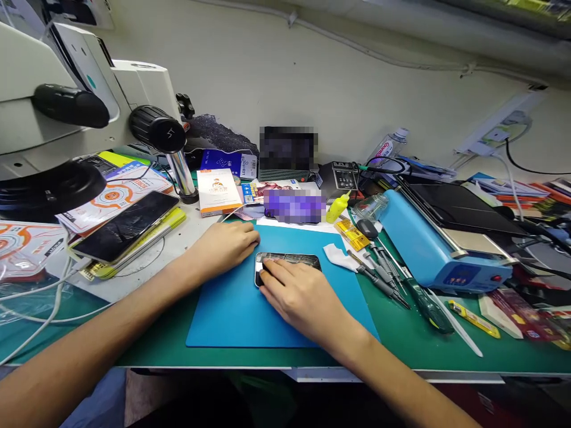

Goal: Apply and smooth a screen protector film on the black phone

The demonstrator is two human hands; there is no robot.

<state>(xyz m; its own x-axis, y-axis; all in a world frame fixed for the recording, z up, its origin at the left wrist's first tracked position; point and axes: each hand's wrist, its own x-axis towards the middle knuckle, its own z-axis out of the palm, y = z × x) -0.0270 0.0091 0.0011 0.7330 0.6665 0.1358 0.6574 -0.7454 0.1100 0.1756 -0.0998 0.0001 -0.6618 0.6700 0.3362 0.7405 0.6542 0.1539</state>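
Observation:
Near the middle of the blue work mat (232, 321) lies a smartphone (307, 260) with a black frame and a striped, metallic-looking surface. My right hand (298, 294) is over it, fingers together across its left part and thumb side along the near edge. A small dark spot shows at these fingertips; I cannot tell what it is. My left hand (232, 246) rests at the mat's upper left, apart from the phone. Its fingers are curled in, and their inner side is hidden, so any small thing in them does not show.
A microscope (151, 89) overhangs the left, above a dark-screened phone (129, 226) on a yellow box. Right of the mat lie screwdrivers (386, 267), a green-handled tool (428, 306), a yellow cutter (475, 319) and a blue machine (437, 249). A yellow bottle (338, 207) stands behind.

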